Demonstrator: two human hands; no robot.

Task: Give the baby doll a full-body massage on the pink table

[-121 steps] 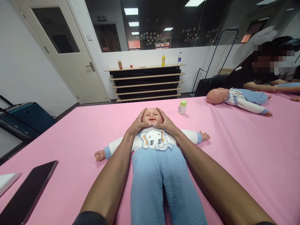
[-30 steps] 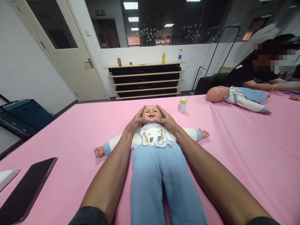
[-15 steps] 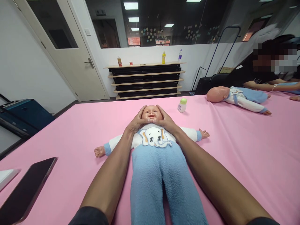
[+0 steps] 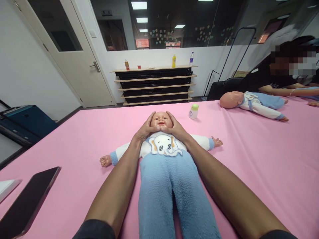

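A baby doll (image 4: 166,172) lies on its back on the pink-covered table, arms stretched out sideways. It wears a white and light blue fleece outfit with an elephant on the chest. My left hand (image 4: 146,128) cups one side of the doll's head, and my right hand (image 4: 177,127) cups the other. Both thumbs rest along the chin, their tips nearly meeting below the mouth. The fingers reach up past the cheeks to the temples; the face shows between them. Beyond my right hand stands a small white bottle with a green cap (image 4: 193,112).
A dark phone (image 4: 31,200) lies at the near left beside a white object (image 4: 8,188) cut off by the frame. To the far right rests a second doll (image 4: 256,101), with a person (image 4: 259,78) leaning over the table behind it. Shelves (image 4: 156,79) stand by the wall.
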